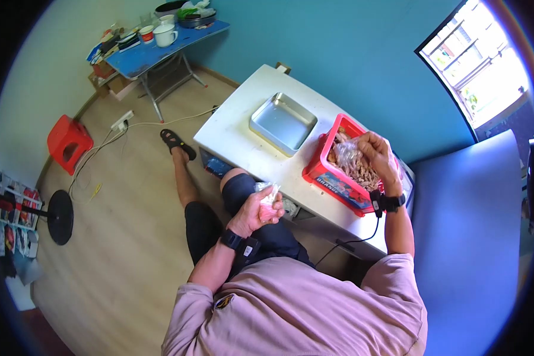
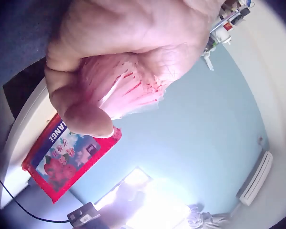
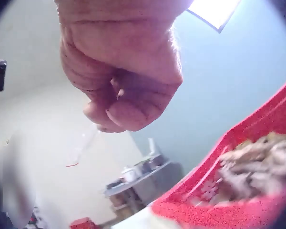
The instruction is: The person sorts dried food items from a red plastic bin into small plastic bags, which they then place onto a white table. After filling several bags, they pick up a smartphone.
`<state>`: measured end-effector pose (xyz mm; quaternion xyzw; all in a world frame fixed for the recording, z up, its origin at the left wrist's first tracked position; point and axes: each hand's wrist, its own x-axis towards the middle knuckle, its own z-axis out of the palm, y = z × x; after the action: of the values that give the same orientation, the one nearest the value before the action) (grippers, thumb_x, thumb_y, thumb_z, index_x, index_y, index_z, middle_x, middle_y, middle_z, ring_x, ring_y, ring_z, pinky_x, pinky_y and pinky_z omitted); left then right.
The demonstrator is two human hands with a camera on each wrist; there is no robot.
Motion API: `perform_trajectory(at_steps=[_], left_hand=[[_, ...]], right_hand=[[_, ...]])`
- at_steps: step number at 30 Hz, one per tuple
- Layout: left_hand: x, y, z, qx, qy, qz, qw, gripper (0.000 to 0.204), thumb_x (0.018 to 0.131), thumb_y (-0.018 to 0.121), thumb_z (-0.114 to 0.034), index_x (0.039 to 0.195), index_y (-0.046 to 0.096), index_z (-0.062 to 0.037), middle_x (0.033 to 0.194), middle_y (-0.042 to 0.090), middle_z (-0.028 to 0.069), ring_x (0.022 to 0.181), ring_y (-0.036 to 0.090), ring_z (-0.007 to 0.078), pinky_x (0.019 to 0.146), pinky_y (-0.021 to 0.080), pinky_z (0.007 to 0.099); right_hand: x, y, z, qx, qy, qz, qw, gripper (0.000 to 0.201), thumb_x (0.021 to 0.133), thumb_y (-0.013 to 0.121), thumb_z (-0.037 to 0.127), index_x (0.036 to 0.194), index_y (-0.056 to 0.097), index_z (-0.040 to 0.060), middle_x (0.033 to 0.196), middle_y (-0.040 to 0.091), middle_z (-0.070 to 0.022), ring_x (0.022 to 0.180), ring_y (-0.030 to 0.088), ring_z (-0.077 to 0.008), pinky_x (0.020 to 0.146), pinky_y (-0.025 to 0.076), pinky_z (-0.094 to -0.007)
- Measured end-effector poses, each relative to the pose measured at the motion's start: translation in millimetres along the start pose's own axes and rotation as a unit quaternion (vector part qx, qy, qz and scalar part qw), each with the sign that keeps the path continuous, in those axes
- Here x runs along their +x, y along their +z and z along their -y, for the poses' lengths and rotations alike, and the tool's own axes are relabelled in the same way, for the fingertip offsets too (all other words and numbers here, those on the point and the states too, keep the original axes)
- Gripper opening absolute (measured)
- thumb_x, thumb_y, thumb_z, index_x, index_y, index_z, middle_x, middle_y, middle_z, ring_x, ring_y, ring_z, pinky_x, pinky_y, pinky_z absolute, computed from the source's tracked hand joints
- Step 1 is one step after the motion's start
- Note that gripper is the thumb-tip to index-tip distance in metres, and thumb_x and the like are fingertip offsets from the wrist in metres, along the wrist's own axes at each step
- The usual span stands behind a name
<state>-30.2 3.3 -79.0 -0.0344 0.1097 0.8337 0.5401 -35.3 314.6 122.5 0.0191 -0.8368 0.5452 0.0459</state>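
My left hand [image 1: 256,212] grips a bundle of small clear plastic bags with red lines [image 2: 128,86], held over my lap; the thumb and fingers wrap round it. My right hand [image 1: 378,155] is above a red plastic basket [image 1: 312,172] and pinches a clear plastic bag [image 1: 348,153]. In the right wrist view its fingers are curled together, and a thin clear strip with a red edge [image 3: 72,165] hangs below them. Brown, knobbly pieces [image 1: 362,173] fill much of the basket, partly hidden by the bag and hand.
A rectangular metal tray [image 1: 285,127] lies on the white table [image 1: 231,127], left of the basket. A black cable [image 1: 362,242] runs from the right wrist camera past the table edge. Further off are a blue folding table [image 1: 154,56] with cups and a red stool [image 1: 69,144].
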Motion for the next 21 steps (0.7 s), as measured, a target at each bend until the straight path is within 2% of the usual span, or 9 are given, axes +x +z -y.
perform_trajectory(at_steps=[4,6,8,9,12,16,17,19,21], left_hand=[[-9,20,7,0.044,-0.059,0.014,0.997,0.048,0.094,0.047,-0.053,0.094,0.059,-0.0067,0.072,0.054,0.005,0.072,0.057,0.0239,0.05,0.047,0.031],[-17,34,16,0.076,-0.056,0.024,0.995,0.056,0.092,0.046,-0.059,0.097,0.06,-0.0055,0.074,0.058,0.0072,0.07,0.06,0.0259,0.046,0.048,0.0312],[-32,53,27,0.152,-0.019,-0.015,0.988,0.064,0.09,0.045,-0.065,0.1,0.061,-0.0034,0.079,0.062,0.0099,0.066,0.062,0.028,0.043,0.049,0.0313],[-36,51,32,0.103,-0.042,0.036,0.993,0.069,0.088,0.045,-0.068,0.101,0.061,-0.0014,0.082,0.064,0.0114,0.065,0.063,0.0276,0.042,0.049,0.0303],[-49,48,47,0.149,0.004,0.002,0.989,0.076,0.085,0.044,-0.073,0.105,0.06,-0.0011,0.086,0.064,0.0118,0.067,0.062,0.0272,0.041,0.046,0.0296],[-68,58,57,0.236,0.011,-0.068,0.969,0.046,0.085,0.065,-0.041,0.101,0.059,0.0022,0.08,0.061,0.0113,0.066,0.059,0.0243,0.045,0.047,0.0271],[-69,59,60,0.235,0.009,-0.069,0.97,0.046,0.085,0.065,-0.041,0.101,0.059,0.0022,0.08,0.061,0.0113,0.066,0.059,0.0243,0.045,0.047,0.0271],[-67,61,68,0.248,-0.003,-0.082,0.965,0.029,0.078,0.065,-0.017,0.099,0.059,0.003,0.076,0.058,0.0101,0.065,0.058,0.0222,0.047,0.047,0.0265],[-66,51,74,0.207,-0.02,-0.066,0.976,0.028,0.077,0.062,-0.014,0.099,0.06,0.0032,0.078,0.06,0.011,0.066,0.06,0.0228,0.048,0.048,0.0269]], right_hand=[[-39,64,35,-0.014,0.031,0.182,0.983,0.009,0.092,0.058,0.009,0.091,0.064,0.0018,0.069,0.058,-0.0003,0.054,0.051,-0.0064,0.049,0.04,-0.0229],[-50,95,36,-0.034,-0.045,0.266,0.962,0.01,0.091,0.059,0.011,0.092,0.063,0.002,0.071,0.061,-0.0046,0.058,0.058,-0.0147,0.054,0.045,-0.0291],[-59,121,23,-0.108,-0.173,0.269,0.941,0.011,0.089,0.06,0.012,0.092,0.062,0.0025,0.074,0.063,-0.0117,0.064,0.063,-0.0272,0.059,0.048,-0.0356],[-65,128,30,-0.155,-0.166,0.271,0.935,0.009,0.087,0.061,0.012,0.089,0.061,0.0038,0.079,0.063,-0.0161,0.069,0.062,-0.0348,0.061,0.049,-0.0399],[-75,144,8,-0.213,-0.245,0.256,0.91,0.008,0.087,0.06,0.012,0.088,0.061,0.0038,0.076,0.064,-0.0126,0.069,0.063,-0.0345,0.058,0.048,-0.0407],[-91,156,-4,-0.235,-0.28,0.225,0.903,0.006,0.083,0.062,0.01,0.087,0.059,0.0055,0.073,0.061,-0.0121,0.068,0.063,-0.0338,0.059,0.05,-0.0412],[-95,157,-5,-0.233,-0.278,0.225,0.904,0.006,0.083,0.062,0.01,0.087,0.059,0.0055,0.073,0.061,-0.0121,0.068,0.063,-0.0338,0.059,0.05,-0.0412],[-102,158,-14,-0.247,-0.286,0.192,0.906,0.006,0.081,0.062,0.01,0.086,0.06,0.0064,0.073,0.061,-0.0111,0.067,0.064,-0.0318,0.059,0.051,-0.0399],[-108,160,-18,-0.241,-0.29,0.191,0.906,0.011,0.077,0.065,0.009,0.086,0.058,0.0057,0.074,0.061,-0.0106,0.067,0.063,-0.032,0.056,0.05,-0.04]])
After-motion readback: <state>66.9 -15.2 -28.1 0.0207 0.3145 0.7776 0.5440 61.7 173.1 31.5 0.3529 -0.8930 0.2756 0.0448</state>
